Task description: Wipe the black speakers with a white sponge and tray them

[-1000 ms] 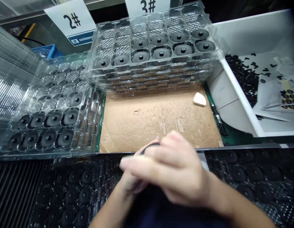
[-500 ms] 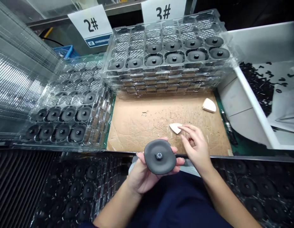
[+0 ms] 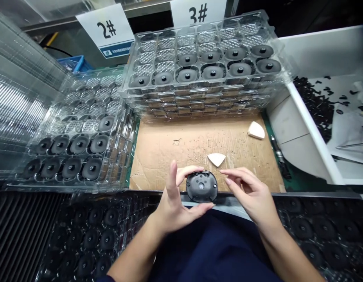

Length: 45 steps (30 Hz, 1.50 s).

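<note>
My left hand grips a rounded black plastic cover by its edges, the index finger raised. Its ribbed inner side, with small holes and a pale centre, faces up toward me. To the right of the cover, my right hand has thumb and index finger close together, their tips a little apart and nothing visible between them. A white wedge-shaped pad lies on the cardboard sheet just beyond both hands.
A second white wedge and a black pen lie to the right. Stacked clear trays of black covers stand behind; more trays stand left. A white bin holds small black pieces.
My left hand has turned the black cover over, from its smooth outer face to its inner side. My right hand has let go of the white wedge and drawn back toward me.
</note>
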{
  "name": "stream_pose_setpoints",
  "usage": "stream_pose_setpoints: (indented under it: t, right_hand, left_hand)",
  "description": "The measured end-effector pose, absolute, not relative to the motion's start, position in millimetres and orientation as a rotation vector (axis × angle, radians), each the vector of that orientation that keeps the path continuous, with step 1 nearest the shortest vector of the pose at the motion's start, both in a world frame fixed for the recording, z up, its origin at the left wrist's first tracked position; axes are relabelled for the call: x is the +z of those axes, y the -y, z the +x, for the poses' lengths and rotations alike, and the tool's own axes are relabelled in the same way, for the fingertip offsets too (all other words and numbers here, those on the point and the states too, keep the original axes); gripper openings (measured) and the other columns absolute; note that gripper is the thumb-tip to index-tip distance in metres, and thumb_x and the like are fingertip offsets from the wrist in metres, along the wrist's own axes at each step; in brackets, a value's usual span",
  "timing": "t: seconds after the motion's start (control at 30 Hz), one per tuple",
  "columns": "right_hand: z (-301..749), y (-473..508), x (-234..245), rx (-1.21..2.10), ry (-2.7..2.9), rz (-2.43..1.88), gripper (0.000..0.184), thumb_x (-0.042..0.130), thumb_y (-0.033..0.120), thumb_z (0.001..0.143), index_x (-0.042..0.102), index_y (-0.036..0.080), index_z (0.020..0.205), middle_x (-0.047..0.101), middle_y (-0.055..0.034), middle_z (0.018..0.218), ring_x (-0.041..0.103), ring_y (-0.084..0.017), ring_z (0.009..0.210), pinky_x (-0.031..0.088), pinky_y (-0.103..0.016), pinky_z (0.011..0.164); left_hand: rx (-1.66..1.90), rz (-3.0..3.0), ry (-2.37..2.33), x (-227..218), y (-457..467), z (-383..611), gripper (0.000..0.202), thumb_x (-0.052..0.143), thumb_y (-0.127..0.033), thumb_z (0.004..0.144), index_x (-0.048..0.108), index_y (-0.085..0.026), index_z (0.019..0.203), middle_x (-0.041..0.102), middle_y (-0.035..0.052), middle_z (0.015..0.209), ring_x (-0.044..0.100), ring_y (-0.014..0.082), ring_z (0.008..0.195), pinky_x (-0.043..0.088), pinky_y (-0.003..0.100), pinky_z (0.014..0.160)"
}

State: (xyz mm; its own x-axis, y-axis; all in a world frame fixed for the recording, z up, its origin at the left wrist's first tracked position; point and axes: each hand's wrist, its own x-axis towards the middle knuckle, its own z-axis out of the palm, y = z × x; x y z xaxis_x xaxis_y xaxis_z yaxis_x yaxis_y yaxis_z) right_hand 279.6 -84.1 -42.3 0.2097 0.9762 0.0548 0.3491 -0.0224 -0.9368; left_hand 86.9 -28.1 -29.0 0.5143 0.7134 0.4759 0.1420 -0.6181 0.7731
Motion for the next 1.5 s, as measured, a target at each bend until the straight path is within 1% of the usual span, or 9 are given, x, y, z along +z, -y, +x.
stream_pose_setpoints:
  t: [0.17,0.37,0.53,0.63,0.73,1.03,1.2,1.37,1.5]
  right_hand:
    - [274,85,-15,1.105,1.087,-1.339,0.006,0.061,0.026,0.086,0.063,0.024,0.091,0.059,-0.0006,0.084,0.056,-0.011,0.073,0.046,-0.02,0.063]
    - [279,68,-4,1.585,1.117,-1.261,0.015,0.069,0.033,0.079,0.063,0.019,0.079,0.059,0.0004,0.074,0.056,-0.012,0.069,0.045,-0.023,0.064]
    - [284,60,-1,1.813,1.028,-1.135,0.011,0.076,0.025,0.072,0.068,0.019,0.074,0.064,0.0014,0.072,0.058,-0.009,0.067,0.045,-0.021,0.064]
    - [283,60,-2,1.926,0.934,-0.972,0.009,0.076,0.019,0.072,0.067,0.017,0.073,0.066,0.001,0.071,0.061,-0.008,0.069,0.046,-0.019,0.067]
    - [282,62,-4,1.999,0.866,-0.828,0.013,0.073,0.016,0.074,0.063,0.015,0.066,0.066,0.0008,0.071,0.061,-0.006,0.066,0.047,-0.018,0.067]
    - [284,86,-9,1.71,0.86,-1.06,0.012,0.075,0.026,0.074,0.066,0.018,0.07,0.07,-0.0019,0.073,0.064,-0.011,0.068,0.049,-0.021,0.065]
    - [292,102,-9,1.425,0.957,-1.209,0.003,0.068,0.025,0.081,0.067,0.022,0.081,0.062,0.0019,0.065,0.058,-0.009,0.057,0.045,-0.019,0.055]
    - [294,115,-3,1.183,1.115,-1.272,0.01,0.061,0.017,0.085,0.065,0.025,0.084,0.063,-0.0019,0.088,0.06,-0.015,0.084,0.045,-0.021,0.061]
    - [290,117,2,1.284,1.192,-1.256,0.019,0.062,0.016,0.084,0.065,0.028,0.099,0.067,-0.0006,0.094,0.06,-0.012,0.076,0.046,-0.021,0.062]
  left_hand:
    - [1.038,2.132,-0.738,-28,26,90,0.109,0.075,-0.031,0.071,-0.003,-0.018,0.146,0.059,0.0148,0.113,0.058,0.0217,0.104,0.048,0.042,0.093]
    - [0.979,1.978,-0.766,-30,31,92,0.104,0.072,-0.039,0.072,0.002,-0.018,0.146,0.06,0.0111,0.106,0.06,0.0195,0.097,0.05,0.036,0.088]
    - [0.856,1.746,-0.719,-30,35,92,0.102,0.069,-0.051,0.071,0.004,-0.024,0.146,0.063,0.0066,0.101,0.06,0.019,0.089,0.047,0.038,0.086]
    - [0.752,1.648,-0.668,-28,34,92,0.101,0.069,-0.052,0.07,0.005,-0.028,0.145,0.064,0.0056,0.102,0.06,0.019,0.089,0.046,0.038,0.088]
    - [0.649,1.617,-0.627,-25,32,92,0.105,0.073,-0.051,0.066,0.007,-0.027,0.145,0.065,0.0064,0.103,0.061,0.0197,0.088,0.045,0.038,0.087]
    - [0.769,1.708,-0.573,-25,31,97,0.102,0.077,-0.039,0.066,0.013,-0.027,0.145,0.063,0.0104,0.11,0.061,0.0229,0.101,0.047,0.041,0.094]
    - [0.834,1.756,-0.555,-25,30,102,0.099,0.077,-0.034,0.067,0.016,-0.026,0.144,0.061,0.0132,0.114,0.061,0.0244,0.105,0.052,0.041,0.09]
    - [0.862,1.833,-0.539,-22,31,106,0.097,0.077,-0.034,0.067,0.019,-0.024,0.144,0.06,0.0132,0.115,0.06,0.0238,0.106,0.05,0.041,0.092]
    - [0.851,1.913,-0.554,-19,35,110,0.094,0.075,-0.037,0.069,0.019,-0.024,0.144,0.06,0.0141,0.115,0.06,0.0239,0.106,0.049,0.041,0.092]
